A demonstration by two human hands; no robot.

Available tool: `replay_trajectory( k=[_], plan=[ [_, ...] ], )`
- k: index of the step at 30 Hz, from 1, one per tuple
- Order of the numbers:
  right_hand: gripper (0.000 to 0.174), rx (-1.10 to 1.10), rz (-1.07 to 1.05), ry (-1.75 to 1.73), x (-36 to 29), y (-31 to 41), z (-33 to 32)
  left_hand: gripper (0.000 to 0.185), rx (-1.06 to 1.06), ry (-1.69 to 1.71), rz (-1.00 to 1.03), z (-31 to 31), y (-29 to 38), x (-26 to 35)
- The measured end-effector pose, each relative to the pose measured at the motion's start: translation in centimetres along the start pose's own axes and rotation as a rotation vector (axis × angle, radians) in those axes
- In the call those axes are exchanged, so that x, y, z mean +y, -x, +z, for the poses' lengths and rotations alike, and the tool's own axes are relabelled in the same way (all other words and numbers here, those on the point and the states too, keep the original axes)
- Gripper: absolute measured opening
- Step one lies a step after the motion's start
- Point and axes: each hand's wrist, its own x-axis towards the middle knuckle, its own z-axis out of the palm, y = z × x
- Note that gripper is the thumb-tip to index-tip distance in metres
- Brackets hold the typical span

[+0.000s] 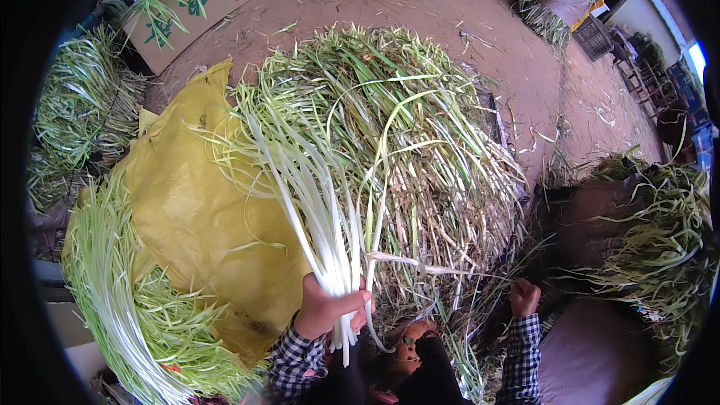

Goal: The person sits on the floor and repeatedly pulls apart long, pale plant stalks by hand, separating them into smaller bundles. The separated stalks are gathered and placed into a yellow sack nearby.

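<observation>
My left hand is wrapped around the lower ends of a bundle of white-stemmed greens. Their pale yellow-green leaves fan upward, and one bent stalk stands apart on the bundle's right side. A withered, papery leaf stretches from that stalk to my right hand, whose closed fingers grip its thin end. Beneath and beyond the bundle lies a large heap of untrimmed greens, with brown, dry leaves among the stems.
A yellow plastic sheet spreads to the left, beside cleaner greens. A cardboard box bearing print stands far left. More greens lie at right. A plastic crate sits farther off. An orange shoe shows below.
</observation>
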Motion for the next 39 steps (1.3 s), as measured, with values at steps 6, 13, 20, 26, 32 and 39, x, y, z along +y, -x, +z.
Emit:
replay_trajectory(
  k=[6, 13, 20, 26, 32, 39],
  plan=[
    [0.024, -0.107, 0.005, 0.029, -3.1, 4.4, 5.0, 0.011, -0.017, 0.054, 0.068, 0.2, 0.5, 0.6],
    [0.037, -0.248, -0.205, -0.394, -24.3, -0.5, 5.1, 0.012, -0.017, 0.025, 0.018, 0.1, 1.0, 0.6],
    [0.009, -0.308, -0.199, -0.487, -23.8, -6.1, 5.6, 0.013, -0.025, 0.014, -0.023, -1.8, 2.3, -0.1],
    [0.016, 0.019, -0.100, 0.235, 3.4, -4.0, -1.3, 0.010, -0.051, 0.102, 0.019, -1.8, 2.7, 0.2],
    [0.026, -0.136, -0.255, 0.124, -7.3, 3.0, 2.2, 0.009, -0.041, 0.111, 0.040, -0.5, 2.3, 0.2],
    [0.032, -0.727, -0.284, -0.779, -28.9, 4.3, 4.2, 0.013, -0.085, 0.065, 0.394, 2.9, 0.0, 9.6]
  ],
)
